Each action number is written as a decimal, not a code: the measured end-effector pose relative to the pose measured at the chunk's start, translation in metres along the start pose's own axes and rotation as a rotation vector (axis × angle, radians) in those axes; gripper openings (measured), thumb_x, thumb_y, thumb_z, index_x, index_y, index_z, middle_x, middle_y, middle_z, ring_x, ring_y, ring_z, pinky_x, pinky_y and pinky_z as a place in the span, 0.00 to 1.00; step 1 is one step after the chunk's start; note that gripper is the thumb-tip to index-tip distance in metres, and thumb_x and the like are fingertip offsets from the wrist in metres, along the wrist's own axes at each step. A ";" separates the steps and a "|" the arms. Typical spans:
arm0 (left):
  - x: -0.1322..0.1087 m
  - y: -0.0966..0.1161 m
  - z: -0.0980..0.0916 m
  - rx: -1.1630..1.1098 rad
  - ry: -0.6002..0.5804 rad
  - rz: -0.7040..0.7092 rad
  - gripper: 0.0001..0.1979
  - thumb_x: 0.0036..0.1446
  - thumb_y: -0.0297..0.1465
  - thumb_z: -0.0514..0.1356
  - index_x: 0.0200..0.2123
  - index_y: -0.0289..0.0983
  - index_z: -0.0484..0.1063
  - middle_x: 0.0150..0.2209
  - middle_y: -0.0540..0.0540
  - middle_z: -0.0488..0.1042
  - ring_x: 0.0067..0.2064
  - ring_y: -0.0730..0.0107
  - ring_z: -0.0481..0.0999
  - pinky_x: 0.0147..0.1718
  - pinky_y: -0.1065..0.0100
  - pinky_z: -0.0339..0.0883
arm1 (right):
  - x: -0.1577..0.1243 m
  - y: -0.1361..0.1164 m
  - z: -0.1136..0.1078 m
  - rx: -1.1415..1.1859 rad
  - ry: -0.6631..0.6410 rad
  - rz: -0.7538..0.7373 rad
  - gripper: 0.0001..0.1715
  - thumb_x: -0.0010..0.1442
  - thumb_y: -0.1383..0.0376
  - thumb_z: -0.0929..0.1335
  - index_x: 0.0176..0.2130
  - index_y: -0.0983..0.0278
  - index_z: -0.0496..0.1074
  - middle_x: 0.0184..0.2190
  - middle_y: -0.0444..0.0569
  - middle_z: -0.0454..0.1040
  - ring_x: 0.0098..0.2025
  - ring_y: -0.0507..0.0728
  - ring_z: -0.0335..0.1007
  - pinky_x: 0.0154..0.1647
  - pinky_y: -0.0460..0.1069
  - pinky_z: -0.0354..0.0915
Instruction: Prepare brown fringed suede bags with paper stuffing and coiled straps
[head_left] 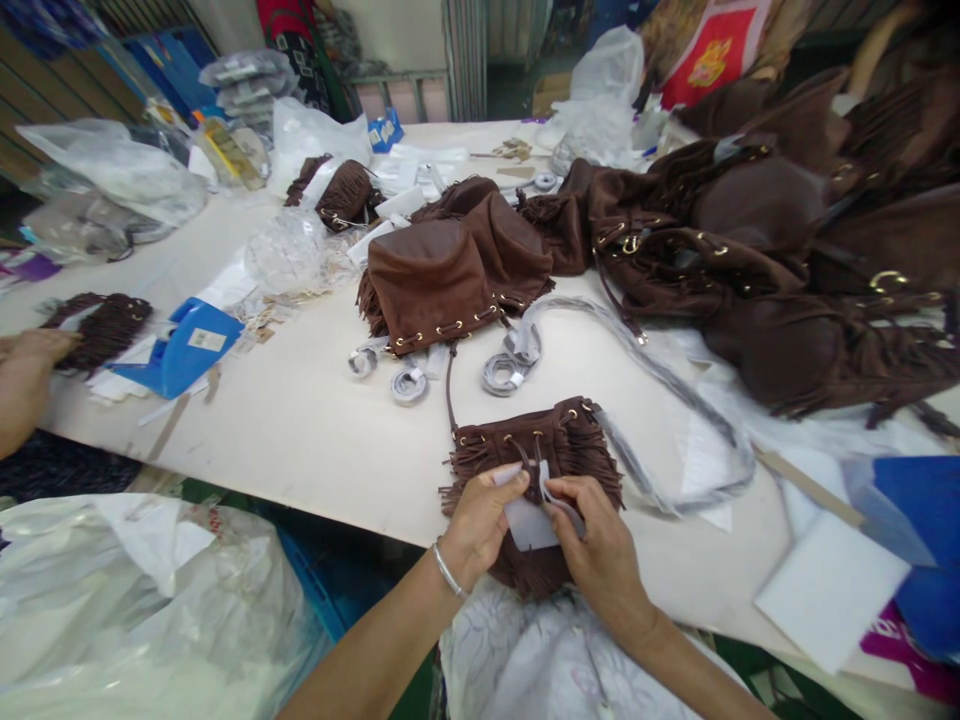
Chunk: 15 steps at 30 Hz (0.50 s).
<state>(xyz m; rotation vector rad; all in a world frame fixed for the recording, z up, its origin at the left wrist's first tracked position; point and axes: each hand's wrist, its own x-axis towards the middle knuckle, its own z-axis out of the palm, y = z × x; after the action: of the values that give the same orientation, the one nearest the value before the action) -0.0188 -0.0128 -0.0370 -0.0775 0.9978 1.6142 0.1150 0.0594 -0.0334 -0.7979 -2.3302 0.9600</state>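
Observation:
A dark brown fringed drawstring bag lies at the table's near edge, its opening lined with gold eyelets. Over its front, my left hand pinches near the drawstring ends, fingers closed; a silver bangle circles that wrist. My right hand is closed on a thin whitish strip standing up between the hands. Beneath the fingers a translucent pale sheet rests against the fringe. What sits between the left fingertips is mostly hidden. From the bag's right side a grey-wrapped strap loops across the table.
More brown bags lie ahead, with a large heap at right. Wrapped coils sit mid-table. At left are a blue holder and another person's hand at a fringed piece. White foam sheets lie right.

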 end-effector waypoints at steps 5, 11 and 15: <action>0.000 -0.005 0.005 0.000 0.057 0.029 0.17 0.47 0.32 0.70 0.39 0.30 0.76 0.32 0.42 0.78 0.32 0.69 0.75 0.35 0.67 0.68 | -0.005 0.000 0.005 -0.156 0.017 -0.109 0.15 0.64 0.73 0.60 0.49 0.63 0.67 0.44 0.53 0.69 0.49 0.58 0.65 0.52 0.56 0.65; 0.007 -0.017 0.004 -0.006 0.145 0.140 0.14 0.43 0.30 0.71 0.33 0.32 0.74 0.28 0.47 0.75 0.29 0.73 0.72 0.32 0.71 0.66 | -0.009 0.005 0.011 -0.319 -0.032 -0.257 0.16 0.65 0.72 0.60 0.50 0.67 0.69 0.43 0.56 0.69 0.47 0.59 0.65 0.49 0.56 0.68; 0.006 -0.020 0.003 0.003 0.115 0.174 0.13 0.47 0.31 0.69 0.34 0.32 0.72 0.31 0.46 0.75 0.30 0.73 0.73 0.33 0.71 0.65 | -0.012 0.008 0.013 -0.396 -0.099 -0.310 0.20 0.65 0.73 0.59 0.55 0.70 0.66 0.45 0.59 0.68 0.49 0.61 0.64 0.50 0.57 0.68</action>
<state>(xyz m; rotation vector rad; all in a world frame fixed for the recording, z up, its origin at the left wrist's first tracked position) -0.0027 -0.0071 -0.0501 -0.0845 1.1208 1.7830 0.1183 0.0497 -0.0499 -0.5136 -2.6714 0.4194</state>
